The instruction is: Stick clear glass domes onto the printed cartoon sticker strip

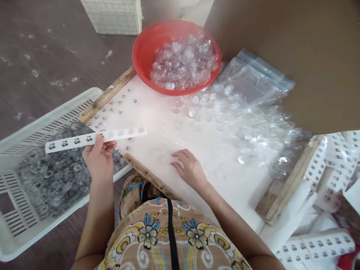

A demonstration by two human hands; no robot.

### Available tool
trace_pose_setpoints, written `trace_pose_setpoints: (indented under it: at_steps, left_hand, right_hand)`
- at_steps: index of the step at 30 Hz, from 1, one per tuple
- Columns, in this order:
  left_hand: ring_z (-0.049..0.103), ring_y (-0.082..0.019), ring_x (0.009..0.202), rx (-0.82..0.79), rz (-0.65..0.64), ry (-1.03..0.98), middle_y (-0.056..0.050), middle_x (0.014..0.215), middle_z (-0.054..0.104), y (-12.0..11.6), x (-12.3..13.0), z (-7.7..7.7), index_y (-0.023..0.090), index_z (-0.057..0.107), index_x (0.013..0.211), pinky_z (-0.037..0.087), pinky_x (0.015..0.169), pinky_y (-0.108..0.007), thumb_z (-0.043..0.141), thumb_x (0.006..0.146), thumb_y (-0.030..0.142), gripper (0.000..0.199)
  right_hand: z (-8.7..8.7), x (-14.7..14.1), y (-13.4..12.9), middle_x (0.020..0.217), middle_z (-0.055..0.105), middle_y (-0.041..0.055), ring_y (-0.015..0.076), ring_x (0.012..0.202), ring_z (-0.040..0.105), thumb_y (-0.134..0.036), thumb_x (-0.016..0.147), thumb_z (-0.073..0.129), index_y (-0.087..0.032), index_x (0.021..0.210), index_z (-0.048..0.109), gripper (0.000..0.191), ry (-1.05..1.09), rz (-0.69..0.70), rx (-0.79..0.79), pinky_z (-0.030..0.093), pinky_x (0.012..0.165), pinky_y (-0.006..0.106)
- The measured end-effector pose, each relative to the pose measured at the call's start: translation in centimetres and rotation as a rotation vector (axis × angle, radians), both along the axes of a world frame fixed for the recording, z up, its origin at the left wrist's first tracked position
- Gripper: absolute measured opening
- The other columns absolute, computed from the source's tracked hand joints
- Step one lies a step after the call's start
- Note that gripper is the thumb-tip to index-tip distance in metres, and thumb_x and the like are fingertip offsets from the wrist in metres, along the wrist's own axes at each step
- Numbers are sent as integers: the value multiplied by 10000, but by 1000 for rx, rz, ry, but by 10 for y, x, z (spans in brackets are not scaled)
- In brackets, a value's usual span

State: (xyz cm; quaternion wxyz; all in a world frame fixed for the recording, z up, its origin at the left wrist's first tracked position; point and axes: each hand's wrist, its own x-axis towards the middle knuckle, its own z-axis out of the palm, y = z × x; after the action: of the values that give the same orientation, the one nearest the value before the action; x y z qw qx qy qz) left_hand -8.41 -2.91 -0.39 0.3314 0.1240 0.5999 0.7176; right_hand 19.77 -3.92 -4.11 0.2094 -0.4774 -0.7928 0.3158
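Note:
Pinched in my left hand [99,155] is a long white strip of panda stickers [70,141], raised over the left edge of the white work board [146,150]. Dark panda prints show along its left half; the right half looks paler and slightly blurred. My right hand [191,168] hovers at or just above the board, thumb and forefinger apart, with nothing visible between them. Whether it touches the surface I cannot tell. Small clear round plastic pieces [191,112] lie scattered over the board, mostly beyond my right hand. Loose panda prints [111,110] dot the board's left corner.
A red basin [137,56] of clear plastic pieces stands at the far end, beside clear plastic bags [247,78]. Left sits a white slotted crate [17,150] full of pieces. Wooden strips [149,176] edge the board. Sticker sheets [317,245] pile at right.

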Motion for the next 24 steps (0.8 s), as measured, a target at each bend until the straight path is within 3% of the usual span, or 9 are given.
trace_pose_setpoints:
  at_steps: [4, 6, 10, 14, 17, 20, 24]
  left_hand:
    - [620, -106, 508, -42, 13, -1, 2, 595, 658, 0, -2, -4, 139, 664, 742, 532, 513, -200, 638, 831, 202, 112]
    - [621, -108, 509, -47, -5, -16, 2, 597, 660, 2, 1, -7, 140, 661, 737, 528, 509, -202, 651, 820, 199, 102]
    - [617, -118, 489, -4, -18, -26, -8, 582, 656, 7, 9, -3, 119, 664, 736, 528, 498, -223, 657, 805, 195, 102]
    - [622, -118, 491, 6, -12, -19, -11, 588, 664, 8, 10, 4, 120, 680, 740, 528, 500, -221, 658, 810, 192, 103]
    - [627, -114, 507, -21, 13, -11, -9, 599, 670, 4, 6, 4, 132, 674, 725, 530, 513, -215, 653, 818, 190, 112]
    - [630, -112, 517, -40, -6, -15, -6, 603, 670, 1, 4, -1, 141, 679, 728, 529, 516, -209, 675, 807, 215, 108]
    - [627, -112, 505, -28, -50, -27, 4, 582, 658, 3, 6, -5, 152, 679, 711, 535, 512, -208, 734, 753, 267, 135]
  right_hand:
    - [2, 49, -8, 1087, 588, 120, 285, 996, 575, -191, 837, 683, -195, 1147, 587, 325, -133, -58, 5, 532, 854, 475]
    - [0, 58, -11, 1072, 580, 116, 280, 986, 576, -156, 840, 657, -205, 1121, 612, 289, -162, -47, -18, 537, 839, 470]
    - [-7, 43, -5, 982, 571, 99, 243, 910, 592, -140, 879, 584, -204, 1041, 642, 183, -83, -56, -28, 551, 803, 416]
    - [-10, 20, 4, 999, 577, 98, 253, 954, 592, -159, 863, 626, -209, 1080, 610, 223, -18, -31, -10, 542, 846, 434]
    - [-11, 15, 7, 1018, 578, 86, 220, 879, 611, -202, 846, 669, -210, 1091, 587, 259, 61, -17, -40, 557, 804, 401]
    - [-14, 17, 18, 1023, 578, 79, 183, 786, 612, -261, 875, 645, -204, 1088, 585, 228, 125, -148, -12, 561, 748, 361]
    - [-20, 16, 44, 1191, 570, 131, 263, 1037, 575, -220, 909, 558, -201, 1163, 596, 257, 29, -282, 146, 535, 857, 434]
